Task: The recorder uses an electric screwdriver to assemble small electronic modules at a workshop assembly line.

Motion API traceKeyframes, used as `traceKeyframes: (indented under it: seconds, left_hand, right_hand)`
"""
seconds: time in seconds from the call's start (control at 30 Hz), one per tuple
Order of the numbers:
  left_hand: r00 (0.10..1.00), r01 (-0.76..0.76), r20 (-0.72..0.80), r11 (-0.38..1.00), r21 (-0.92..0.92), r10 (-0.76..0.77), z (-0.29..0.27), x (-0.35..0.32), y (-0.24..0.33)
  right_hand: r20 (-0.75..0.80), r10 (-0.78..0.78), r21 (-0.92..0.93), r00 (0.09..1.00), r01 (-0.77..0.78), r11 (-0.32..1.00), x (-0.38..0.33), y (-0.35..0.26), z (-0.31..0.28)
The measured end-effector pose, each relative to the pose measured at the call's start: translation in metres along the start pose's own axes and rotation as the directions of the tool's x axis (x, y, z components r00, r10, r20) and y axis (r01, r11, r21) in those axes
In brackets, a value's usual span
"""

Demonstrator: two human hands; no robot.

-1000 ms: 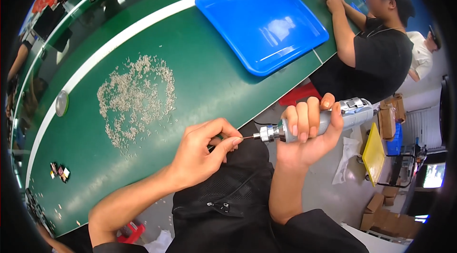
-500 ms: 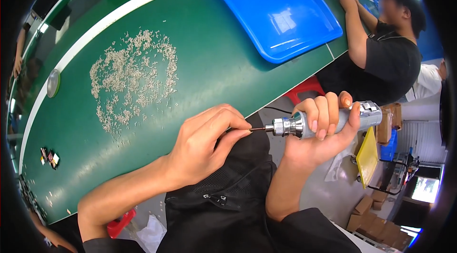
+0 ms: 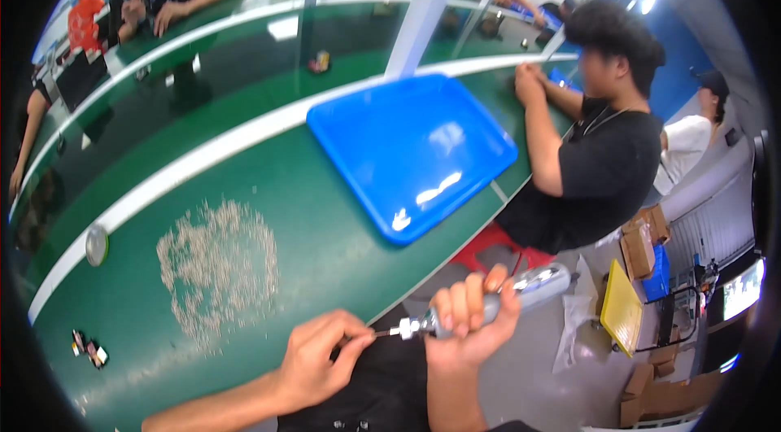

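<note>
My right hand (image 3: pixel 474 314) is wrapped round a grey, cylindrical handheld power tool (image 3: pixel 533 289) with a shiny metal chuck (image 3: pixel 409 328). A thin bit (image 3: pixel 382 333) sticks out of the chuck toward the left. At the bit's tip, thumb and index finger of my left hand (image 3: pixel 321 355) are pinched together; whatever they hold is hidden or too small to name. Both hands are in front of my body, by the near edge of the green table. Many small pale rod-shaped pieces (image 3: pixel 220 265) lie scattered on the table, left of my hands.
A large blue tray (image 3: pixel 415 147) rests on the green table (image 3: pixel 301 261) beyond my hands. A round lidded container (image 3: pixel 97 245) and some small dark items (image 3: pixel 89 349) lie at the left. A co-worker (image 3: pixel 610 139) sits at the right; a yellow cart (image 3: pixel 620 310) stands behind.
The view has tilted up, so tray, pieces and hands appear lower and more people show at the back. Both hands keep their grips, with the bit at the left fingertips.
</note>
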State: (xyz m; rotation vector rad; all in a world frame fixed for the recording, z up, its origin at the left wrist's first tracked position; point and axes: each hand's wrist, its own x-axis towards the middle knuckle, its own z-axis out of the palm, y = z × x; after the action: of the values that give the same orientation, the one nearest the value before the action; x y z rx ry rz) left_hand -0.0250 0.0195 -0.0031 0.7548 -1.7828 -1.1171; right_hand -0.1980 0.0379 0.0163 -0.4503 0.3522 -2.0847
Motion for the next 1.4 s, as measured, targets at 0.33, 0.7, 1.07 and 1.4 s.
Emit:
traceKeyframes:
  seconds: [0.33,0.7,1.07,1.4]
  left_hand:
    - [0.996,0.068,0.065,0.994,-0.086,-0.063,0.002,-0.003,0.002]
    - [0.919,0.394,0.215,0.803,-0.447,-0.332,-0.007,0.003,0.000]
    - [0.906,0.424,0.306,0.640,-0.641,-0.293,-0.006,0.005,-0.006]
    - [0.901,0.432,0.312,0.661,-0.613,-0.301,-0.006,0.004,-0.009]
  right_hand:
    - [-0.087,-0.025,0.012,0.996,0.027,1.000,-0.007,-0.003,0.007]
    - [-0.026,-0.039,0.037,0.999,0.040,0.999,0.001,-0.011,0.013]
    - [0.047,-0.016,0.024,0.999,0.015,1.000,0.008,-0.004,0.023]
    - [0.042,-0.024,-0.009,0.999,0.024,1.000,0.005,-0.001,0.016]
